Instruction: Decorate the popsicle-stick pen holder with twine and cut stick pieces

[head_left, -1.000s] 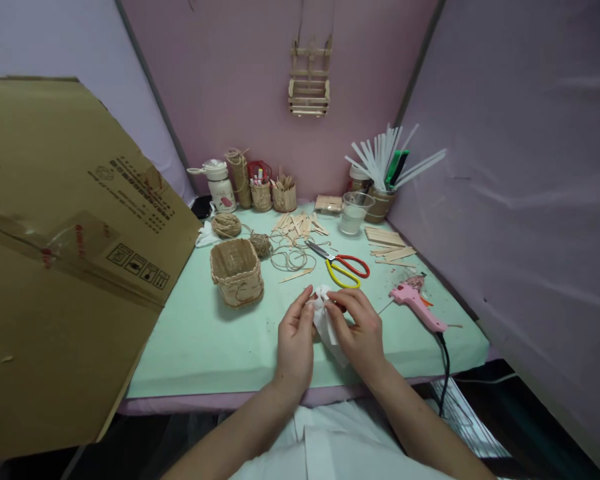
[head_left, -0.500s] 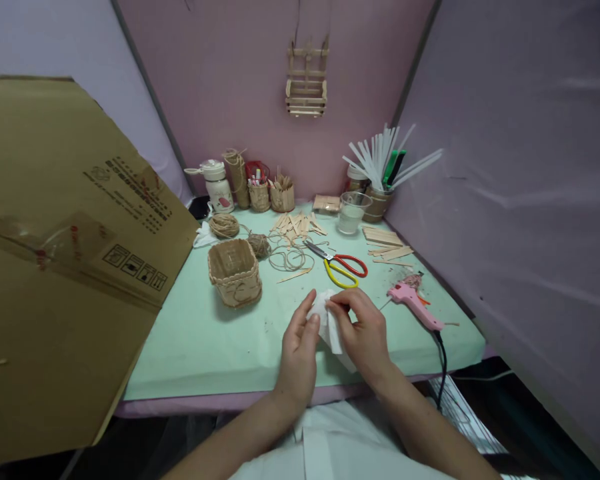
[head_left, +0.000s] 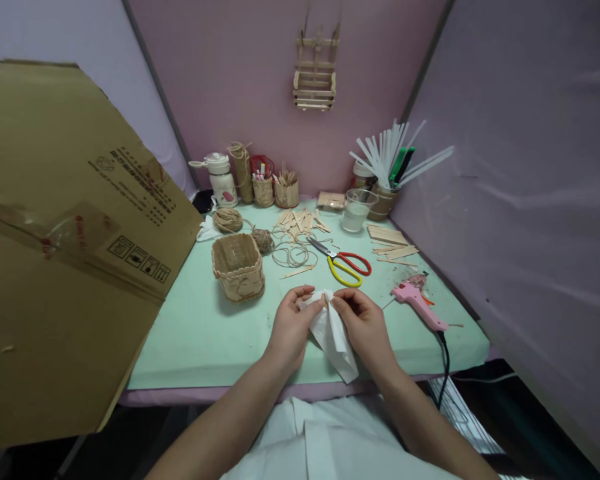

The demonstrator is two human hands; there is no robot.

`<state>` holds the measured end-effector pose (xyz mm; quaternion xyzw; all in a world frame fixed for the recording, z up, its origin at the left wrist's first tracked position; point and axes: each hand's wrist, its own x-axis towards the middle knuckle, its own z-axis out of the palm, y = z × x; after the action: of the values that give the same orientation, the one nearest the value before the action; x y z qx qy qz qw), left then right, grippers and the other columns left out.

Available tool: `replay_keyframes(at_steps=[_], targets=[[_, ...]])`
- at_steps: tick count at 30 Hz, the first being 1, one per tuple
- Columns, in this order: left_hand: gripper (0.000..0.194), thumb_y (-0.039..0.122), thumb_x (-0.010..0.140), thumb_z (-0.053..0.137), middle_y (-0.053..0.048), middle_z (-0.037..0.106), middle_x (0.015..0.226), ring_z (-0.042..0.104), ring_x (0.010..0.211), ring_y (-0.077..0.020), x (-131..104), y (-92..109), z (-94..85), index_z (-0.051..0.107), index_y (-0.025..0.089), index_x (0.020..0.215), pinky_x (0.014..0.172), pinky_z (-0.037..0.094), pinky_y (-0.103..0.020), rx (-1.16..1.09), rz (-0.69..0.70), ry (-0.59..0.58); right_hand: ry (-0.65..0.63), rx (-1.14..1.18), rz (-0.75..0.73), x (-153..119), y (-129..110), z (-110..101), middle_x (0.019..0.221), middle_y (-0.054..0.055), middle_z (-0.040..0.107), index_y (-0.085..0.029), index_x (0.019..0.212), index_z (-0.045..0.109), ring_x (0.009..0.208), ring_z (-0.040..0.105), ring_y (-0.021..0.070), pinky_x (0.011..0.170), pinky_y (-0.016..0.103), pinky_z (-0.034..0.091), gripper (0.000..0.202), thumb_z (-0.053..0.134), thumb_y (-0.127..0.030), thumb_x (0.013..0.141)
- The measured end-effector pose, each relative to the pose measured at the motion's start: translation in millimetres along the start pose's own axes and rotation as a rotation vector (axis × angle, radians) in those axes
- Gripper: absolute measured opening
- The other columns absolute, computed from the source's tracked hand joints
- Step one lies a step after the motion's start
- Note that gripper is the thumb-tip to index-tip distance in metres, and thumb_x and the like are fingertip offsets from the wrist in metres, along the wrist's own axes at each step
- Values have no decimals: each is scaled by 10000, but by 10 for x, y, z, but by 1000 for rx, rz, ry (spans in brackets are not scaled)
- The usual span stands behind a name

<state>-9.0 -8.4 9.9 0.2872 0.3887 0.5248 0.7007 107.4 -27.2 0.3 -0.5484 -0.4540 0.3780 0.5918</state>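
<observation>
While two hands' fingers (head_left: 316, 305) clamp one white tissue (head_left: 336, 340), one pair of scissors (head_left: 334, 255) lies beyond.

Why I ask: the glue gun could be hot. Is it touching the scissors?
Apart. The head view shows a strip of green tabletop between the scissors and the pink glue gun.

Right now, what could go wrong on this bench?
Cord snag: the glue gun's black cord hangs over the table edge near the right forearm; a sweep could drag the gun.
Spill: the clear cup is open, holds liquid and stands near loose sticks; a knock might wet them.
Tear: both hands, left and right, pinch the thin white tissue; pulling apart may rip it.
</observation>
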Motion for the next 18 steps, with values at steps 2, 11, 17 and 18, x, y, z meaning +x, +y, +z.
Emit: replay_keyframes(at_steps=[2, 11, 17, 18], targets=[[434, 231, 559, 777, -9, 635, 766, 589, 661, -119, 22, -23, -28, 576, 165, 938, 631, 438, -233, 46, 27, -11, -22, 1, 7, 1, 24, 2, 701, -11, 623, -205, 743, 630, 650, 530, 146, 596, 249, 410, 141, 660, -342, 737], [422, 228, 539, 797, -38, 649, 816, 616, 692, -149, 92, 50, -97, 599, 154, 904, 658, 471, -269, 16, 17, -10, 48, -91, -75, 129, 119, -89, 703, -10, 563, -209, 818, 575, 609, 517, 149, 591, 293, 443, 170, 575, -379, 802], [451, 259, 602, 761, -30, 651, 802, 604, 670, -152, 116, 15, -131, 594, 198, 1017, 616, 453, -251, 188, 182, 38, 47, -254, -354, -51, -181, -44, 923, 50, 599, -246, 873, 602, 896, 533, 217, 834, 378, 417, 74, 578, -264, 805], [452, 253, 614, 752, -36, 654, 824, 608, 703, -161, 111, 9, -133, 595, 208, 1036, 641, 454, -255, 227, 226, 37, -23, -298, -397, -84, -215, -23, 891, 45, 614, -250, 856, 611, 879, 547, 214, 822, 370, 425, 61, 563, -245, 818]])
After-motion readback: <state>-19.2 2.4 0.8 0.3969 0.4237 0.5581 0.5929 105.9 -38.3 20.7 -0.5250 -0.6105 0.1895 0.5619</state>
